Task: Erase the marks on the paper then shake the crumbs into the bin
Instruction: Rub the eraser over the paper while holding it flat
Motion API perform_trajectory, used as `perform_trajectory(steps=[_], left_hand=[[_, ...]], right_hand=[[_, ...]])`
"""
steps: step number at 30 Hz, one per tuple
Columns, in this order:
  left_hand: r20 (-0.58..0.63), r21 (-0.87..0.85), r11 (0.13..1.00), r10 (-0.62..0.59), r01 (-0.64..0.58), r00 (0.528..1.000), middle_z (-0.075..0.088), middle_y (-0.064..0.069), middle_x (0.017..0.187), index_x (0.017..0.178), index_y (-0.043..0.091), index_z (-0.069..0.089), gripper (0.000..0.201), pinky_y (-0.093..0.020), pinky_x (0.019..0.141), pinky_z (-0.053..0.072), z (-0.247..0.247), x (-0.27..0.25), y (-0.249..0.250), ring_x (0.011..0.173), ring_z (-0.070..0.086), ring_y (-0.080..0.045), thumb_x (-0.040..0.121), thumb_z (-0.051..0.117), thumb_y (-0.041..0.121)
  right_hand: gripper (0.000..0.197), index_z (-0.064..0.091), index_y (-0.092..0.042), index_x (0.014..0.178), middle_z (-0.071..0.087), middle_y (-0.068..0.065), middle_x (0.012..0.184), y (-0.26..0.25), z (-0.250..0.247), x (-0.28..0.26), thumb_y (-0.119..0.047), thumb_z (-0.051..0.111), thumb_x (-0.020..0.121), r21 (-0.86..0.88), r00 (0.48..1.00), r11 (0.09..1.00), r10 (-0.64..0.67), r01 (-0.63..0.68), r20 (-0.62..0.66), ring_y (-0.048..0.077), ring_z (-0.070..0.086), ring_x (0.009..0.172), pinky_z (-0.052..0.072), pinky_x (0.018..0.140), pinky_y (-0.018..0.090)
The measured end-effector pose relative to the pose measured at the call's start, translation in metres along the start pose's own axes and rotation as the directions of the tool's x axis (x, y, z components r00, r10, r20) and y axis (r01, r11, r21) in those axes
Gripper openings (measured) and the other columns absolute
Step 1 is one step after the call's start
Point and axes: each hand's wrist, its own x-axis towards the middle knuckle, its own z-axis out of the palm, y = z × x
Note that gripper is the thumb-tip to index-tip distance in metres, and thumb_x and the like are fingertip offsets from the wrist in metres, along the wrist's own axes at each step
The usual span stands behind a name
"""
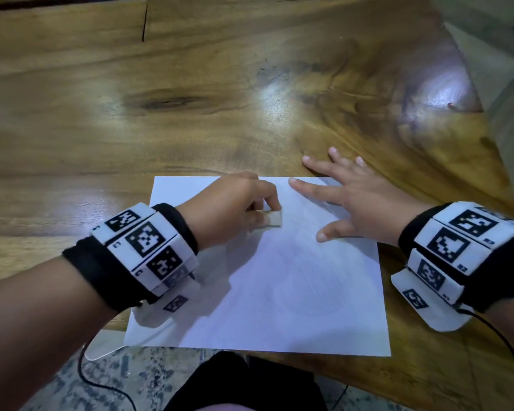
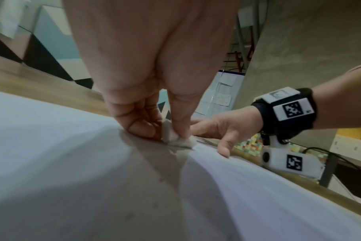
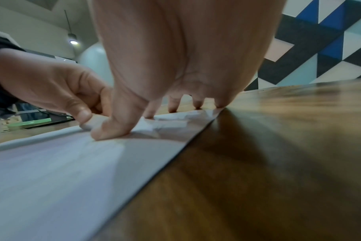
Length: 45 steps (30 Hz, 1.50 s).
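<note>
A white sheet of paper [image 1: 279,277] lies on the wooden table at its near edge, with faint pencil curves still showing across its middle. My left hand [image 1: 238,203] pinches a small off-white eraser [image 1: 275,218] between thumb and fingers and presses it on the upper part of the sheet; the left wrist view shows the eraser [image 2: 175,138] squeezed against the paper [image 2: 93,179]. My right hand [image 1: 353,197] lies flat with fingers spread on the paper's top right corner, thumb and index on the sheet, the other fingers on the wood. No bin is in view.
The wooden table [image 1: 190,99] stretches far and left. Its right edge slants close beside my right hand. Patterned floor and a dark trouser leg [image 1: 244,384] show below the near edge. Cables hang from both wristbands.
</note>
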Motion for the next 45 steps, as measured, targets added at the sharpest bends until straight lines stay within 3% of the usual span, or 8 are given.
perform_trajectory(steps=[12, 25, 29, 32, 34, 38, 42, 45], left_hand=[[-0.070, -0.037, 0.993, -0.112, 0.110, 0.991, 0.053, 0.005, 0.071, 0.094, 0.018, 0.065, 0.016, -0.007, 0.057, 0.035, -0.017, -0.011, -0.026, 0.060, 0.047, -0.003, 0.079, 0.065, 0.014], [-0.144, 0.065, 0.997, -0.035, 0.045, 0.989, 0.060, -0.002, 0.074, 0.089, 0.012, 0.068, 0.015, -0.019, 0.051, 0.029, -0.016, 0.027, 0.003, 0.068, 0.049, -0.017, 0.076, 0.068, 0.021], [0.012, 0.105, 0.983, 0.148, -0.148, 0.989, 0.060, -0.008, 0.066, 0.066, 0.014, 0.064, 0.020, -0.021, 0.053, 0.029, -0.005, -0.015, -0.014, 0.061, 0.049, -0.019, 0.076, 0.060, 0.031], [0.176, 0.086, 0.990, 0.097, -0.114, 0.980, 0.058, 0.004, 0.066, 0.072, 0.018, 0.068, 0.004, -0.007, 0.057, 0.033, -0.005, -0.040, -0.025, 0.066, 0.047, -0.004, 0.071, 0.068, 0.014], [0.116, 0.069, 0.994, 0.074, -0.083, 0.990, 0.058, 0.006, 0.061, 0.071, 0.017, 0.066, 0.008, -0.005, 0.056, 0.033, -0.013, -0.029, -0.022, 0.066, 0.047, -0.005, 0.069, 0.074, 0.013], [-0.087, 0.094, 0.995, 0.025, -0.017, 0.996, 0.069, -0.009, 0.080, 0.084, 0.012, 0.070, 0.014, -0.026, 0.061, 0.036, -0.019, 0.017, -0.004, 0.074, 0.060, -0.023, 0.073, 0.071, 0.021], [0.017, 0.100, 0.982, 0.158, -0.159, 0.987, 0.060, -0.005, 0.066, 0.066, 0.016, 0.065, 0.012, -0.024, 0.056, 0.032, -0.002, -0.011, -0.012, 0.064, 0.055, -0.023, 0.075, 0.064, 0.023], [0.199, 0.040, 0.989, 0.135, -0.145, 0.971, 0.052, 0.012, 0.062, 0.071, 0.019, 0.068, 0.007, -0.007, 0.057, 0.033, -0.003, -0.044, -0.023, 0.061, 0.052, -0.004, 0.070, 0.062, 0.020]], right_hand=[[0.078, 0.001, -0.045, 0.143, -0.019, -0.013, 0.154, -0.025, -0.023, 0.030, -0.046, 0.054, 0.086, -0.087, 0.999, 0.996, -0.031, 0.033, 0.031, 0.014, -0.022, 0.141, -0.013, 0.114, 0.041], [0.100, -0.018, -0.027, 0.144, -0.032, -0.020, 0.142, -0.015, -0.014, 0.014, -0.050, 0.057, 0.081, -0.013, 0.990, 0.999, -0.036, 0.038, 0.134, 0.010, -0.027, 0.139, -0.014, 0.113, 0.036], [0.099, -0.014, -0.027, 0.145, -0.025, -0.014, 0.151, -0.016, -0.015, 0.013, -0.047, 0.059, 0.082, 0.020, 0.991, 0.999, -0.040, 0.038, 0.126, 0.010, -0.026, 0.139, -0.014, 0.113, 0.036], [0.099, -0.014, -0.028, 0.145, -0.024, -0.015, 0.152, -0.016, -0.015, 0.011, -0.046, 0.060, 0.081, 0.035, 0.993, 0.999, -0.039, 0.035, 0.114, 0.009, -0.026, 0.139, -0.015, 0.113, 0.035], [0.100, -0.014, -0.028, 0.145, -0.024, -0.015, 0.152, -0.016, -0.014, 0.012, -0.045, 0.061, 0.081, 0.041, 0.994, 0.999, -0.036, 0.032, 0.106, 0.009, -0.025, 0.139, -0.015, 0.112, 0.034], [0.101, -0.013, -0.029, 0.145, -0.023, -0.018, 0.151, -0.016, -0.013, 0.012, -0.046, 0.063, 0.080, 0.056, 0.995, 0.998, -0.037, 0.031, 0.096, 0.006, -0.025, 0.138, -0.015, 0.112, 0.033], [0.101, -0.012, -0.030, 0.145, -0.026, -0.025, 0.140, -0.014, -0.012, 0.013, -0.045, 0.063, 0.079, 0.072, 0.995, 0.996, -0.050, 0.043, 0.088, -0.003, -0.026, 0.130, -0.015, 0.111, 0.031], [0.101, -0.012, -0.031, 0.145, -0.027, -0.026, 0.138, -0.013, -0.011, 0.013, -0.045, 0.063, 0.079, 0.073, 0.995, 0.996, -0.051, 0.044, 0.086, -0.004, -0.028, 0.128, -0.016, 0.112, 0.031]])
